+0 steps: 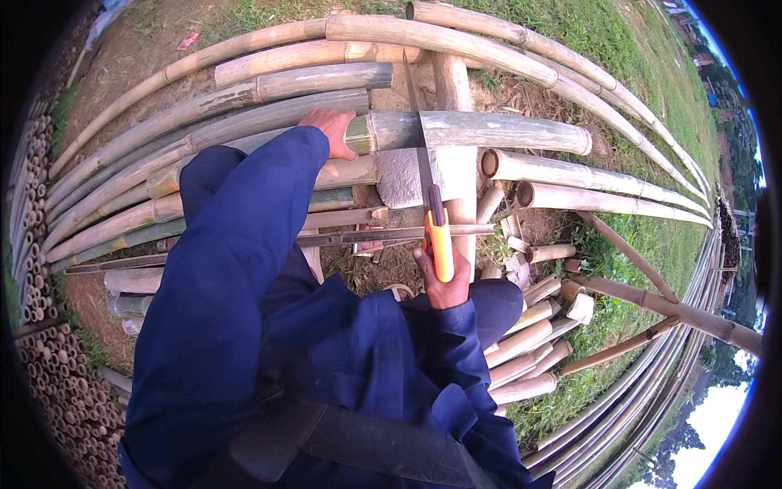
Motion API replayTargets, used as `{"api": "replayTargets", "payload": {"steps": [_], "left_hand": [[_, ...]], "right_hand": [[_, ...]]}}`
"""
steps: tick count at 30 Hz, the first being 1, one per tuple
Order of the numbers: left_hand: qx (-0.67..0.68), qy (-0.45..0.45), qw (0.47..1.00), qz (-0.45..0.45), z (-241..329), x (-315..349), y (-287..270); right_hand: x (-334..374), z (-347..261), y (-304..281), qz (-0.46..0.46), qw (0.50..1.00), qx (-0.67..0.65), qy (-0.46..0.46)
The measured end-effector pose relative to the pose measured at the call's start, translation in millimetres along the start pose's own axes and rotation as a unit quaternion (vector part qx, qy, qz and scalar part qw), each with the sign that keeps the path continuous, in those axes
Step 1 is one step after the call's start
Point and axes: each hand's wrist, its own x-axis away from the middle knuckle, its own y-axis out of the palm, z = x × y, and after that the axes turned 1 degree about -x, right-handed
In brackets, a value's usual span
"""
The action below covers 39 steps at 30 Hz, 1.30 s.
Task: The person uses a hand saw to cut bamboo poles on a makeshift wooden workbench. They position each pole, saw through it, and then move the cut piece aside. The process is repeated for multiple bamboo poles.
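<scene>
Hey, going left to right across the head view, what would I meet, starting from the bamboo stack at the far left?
Bamboo stack, left hand, saw, short bamboo pieces at lower right, trees.

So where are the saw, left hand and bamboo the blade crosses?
Saw (425,167): head view, middle of blade.
Left hand (332,130): head view, back of hand.
Bamboo (498,132): head view, side right of blade.
</scene>
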Motion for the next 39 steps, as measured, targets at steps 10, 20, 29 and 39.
{"api": "replayTargets", "payload": {"steps": [10, 20, 29, 39], "left_hand": [[0.011, -0.007, 1.000, -0.009, 2.8, 0.6, -10.7], [-0.031, 0.021, 0.993, 0.109, 6.2, 17.4, 21.0], [-0.091, 0.029, 0.981, 0.167, 8.4, 25.5, 35.4], [-0.146, 0.052, 0.961, 0.230, 7.8, 30.8, 50.0]], "right_hand": [[-5.8, -30.4, 0.4, -0.009, 1.000, -0.013, 0.027], [-0.3, -113.4, -29.8, 0.014, 0.999, 0.037, -0.029], [70.3, -162.5, -53.6, 0.020, 0.997, 0.062, 0.047], [106.5, -185.8, -73.3, 0.034, 0.997, 0.045, 0.052]]}}
